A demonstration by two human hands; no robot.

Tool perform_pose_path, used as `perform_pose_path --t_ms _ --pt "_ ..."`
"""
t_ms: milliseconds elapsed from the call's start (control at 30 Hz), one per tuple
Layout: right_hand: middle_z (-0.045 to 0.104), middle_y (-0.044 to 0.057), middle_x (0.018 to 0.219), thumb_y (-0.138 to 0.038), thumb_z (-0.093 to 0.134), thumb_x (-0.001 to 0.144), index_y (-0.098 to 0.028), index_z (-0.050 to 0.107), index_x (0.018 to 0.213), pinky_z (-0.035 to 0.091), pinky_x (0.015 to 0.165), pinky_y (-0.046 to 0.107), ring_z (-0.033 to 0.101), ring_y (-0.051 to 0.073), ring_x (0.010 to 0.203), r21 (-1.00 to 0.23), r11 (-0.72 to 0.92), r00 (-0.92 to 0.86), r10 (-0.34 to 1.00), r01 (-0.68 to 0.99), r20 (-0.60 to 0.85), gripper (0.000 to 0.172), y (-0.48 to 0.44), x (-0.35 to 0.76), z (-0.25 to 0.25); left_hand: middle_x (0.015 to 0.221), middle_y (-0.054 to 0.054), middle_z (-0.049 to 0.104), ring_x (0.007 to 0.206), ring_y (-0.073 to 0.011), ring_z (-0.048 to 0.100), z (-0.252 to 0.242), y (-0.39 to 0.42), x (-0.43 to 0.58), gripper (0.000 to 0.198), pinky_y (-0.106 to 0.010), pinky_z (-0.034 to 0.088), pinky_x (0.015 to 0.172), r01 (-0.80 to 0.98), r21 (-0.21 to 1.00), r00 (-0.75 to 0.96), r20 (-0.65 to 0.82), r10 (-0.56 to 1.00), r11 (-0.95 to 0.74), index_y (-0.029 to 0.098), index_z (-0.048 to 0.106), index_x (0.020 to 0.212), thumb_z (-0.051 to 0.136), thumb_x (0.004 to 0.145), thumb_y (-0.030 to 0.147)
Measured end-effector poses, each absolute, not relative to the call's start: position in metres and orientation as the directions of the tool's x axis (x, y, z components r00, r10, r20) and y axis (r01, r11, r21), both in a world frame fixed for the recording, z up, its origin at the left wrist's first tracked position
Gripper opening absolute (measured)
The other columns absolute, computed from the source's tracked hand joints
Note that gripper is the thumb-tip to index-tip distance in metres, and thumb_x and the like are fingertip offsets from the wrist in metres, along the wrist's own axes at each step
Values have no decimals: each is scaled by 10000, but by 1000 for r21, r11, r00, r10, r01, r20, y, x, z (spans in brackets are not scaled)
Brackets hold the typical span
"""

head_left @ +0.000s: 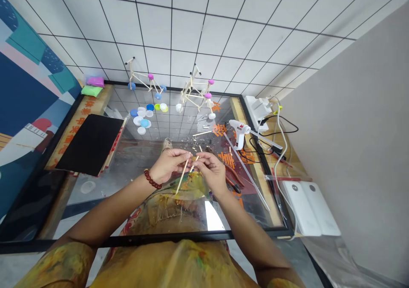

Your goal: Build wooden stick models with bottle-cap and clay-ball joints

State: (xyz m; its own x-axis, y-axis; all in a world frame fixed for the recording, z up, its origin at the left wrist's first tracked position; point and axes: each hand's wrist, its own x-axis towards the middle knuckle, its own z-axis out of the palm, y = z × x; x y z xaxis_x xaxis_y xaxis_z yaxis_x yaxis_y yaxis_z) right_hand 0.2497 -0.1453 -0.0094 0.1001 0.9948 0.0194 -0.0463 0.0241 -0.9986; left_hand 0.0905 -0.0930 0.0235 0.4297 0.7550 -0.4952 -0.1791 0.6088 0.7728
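Above the glass tabletop my left hand (168, 165), with a beaded bracelet at the wrist, pinches a long thin wooden stick (182, 179) that slants down toward my body. Close by on the right, my right hand (212, 171) has thumb and fingers closed on a shorter wooden stick (192, 167). The fingertips of both hands nearly meet, and I cannot tell whether the sticks touch. Red-handled pliers (234, 178) lie beside my right hand, partly hidden by it. Small stick offcuts (194, 139) are scattered just beyond my hands.
Two stick frames with bottle-cap wheels (150, 81) (196, 94) stand at the back. Loose bottle caps (141, 130) lie nearer. A white glue gun (239, 133) with cords is at right, near a clear glue stick (247, 173). Black sheets (91, 144) lie left; white boxes (308, 207) sit right.
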Motion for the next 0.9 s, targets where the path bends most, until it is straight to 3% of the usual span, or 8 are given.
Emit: perform_pose_path --t_ms 233,467,633,900 --pt "687 -18 726 -309 711 797 -236 685 1022 516 701 295 617 133 661 -988 112 90 988 102 122 238 -146 253 -16 767 -66 724 694 -135 669 22 -97 93 413 -289 586 681 -162 760 459 -506 730 629 113 748 831 874 564 402" --pt "668 -25 684 -307 739 770 -243 723 969 490 636 273 585 127 607 -975 133 91 984 178 151 210 -148 250 -11 787 -74 727 692 -123 661 19 -101 96 396 -252 553 657 -178 743 465 -515 720 646 100 743 822 877 563 368" --pt "606 -53 611 -301 740 762 -265 721 1039 471 593 255 540 110 550 -976 124 121 982 179 147 279 -147 253 -10 722 -41 699 654 -114 653 21 -101 95 373 -272 569 663 -192 730 497 -505 706 656 104 715 778 877 570 367" --pt "760 28 874 -278 656 842 -299 766 986 548 715 330 685 184 745 -944 210 70 970 254 234 183 -144 258 -8 746 -65 723 662 -129 682 21 -100 95 323 -275 579 681 -188 726 472 -523 710 661 100 714 816 852 634 328"
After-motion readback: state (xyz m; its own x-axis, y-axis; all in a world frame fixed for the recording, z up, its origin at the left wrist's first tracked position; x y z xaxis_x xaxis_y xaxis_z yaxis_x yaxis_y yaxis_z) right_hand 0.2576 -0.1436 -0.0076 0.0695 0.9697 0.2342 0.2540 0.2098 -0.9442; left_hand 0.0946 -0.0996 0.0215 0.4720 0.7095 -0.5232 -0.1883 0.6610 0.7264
